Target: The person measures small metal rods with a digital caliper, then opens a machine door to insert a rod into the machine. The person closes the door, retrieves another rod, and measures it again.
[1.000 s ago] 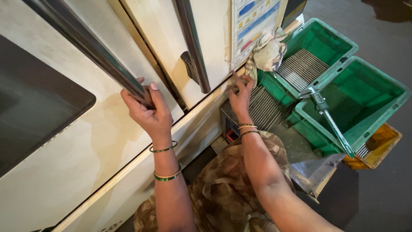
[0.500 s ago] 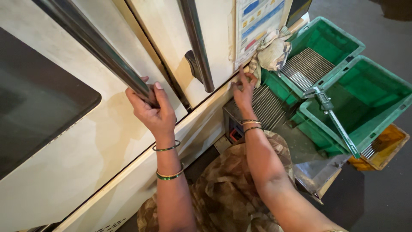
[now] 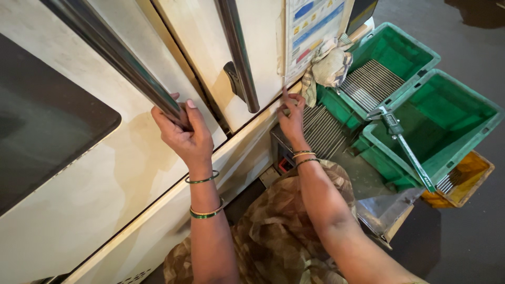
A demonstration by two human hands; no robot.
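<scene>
My left hand (image 3: 184,131) grips the lower end of a long steel bar handle (image 3: 118,58) on a cream cabinet door (image 3: 105,184) with a dark window (image 3: 42,137). My right hand (image 3: 292,115) rests with its fingertips on the bottom edge of the neighbouring cream door (image 3: 210,58), below its own steel handle (image 3: 239,58). Whether the right hand pinches anything is hidden. A crumpled cloth (image 3: 329,68) lies just beyond the right hand. Both wrists wear bangles.
Two green plastic crates (image 3: 468,131) stand at the right; one (image 3: 415,47) holds several thin metal rods (image 3: 371,81). More rods (image 3: 323,131) lie on a tray by the cabinet. A caliper (image 3: 402,142) rests across the crate rims. A yellow bin (image 3: 465,181) sits on the dark floor.
The view has shifted slightly. My right hand has slid a little left along the door's bottom edge. My left hand keeps its grip on the handle.
</scene>
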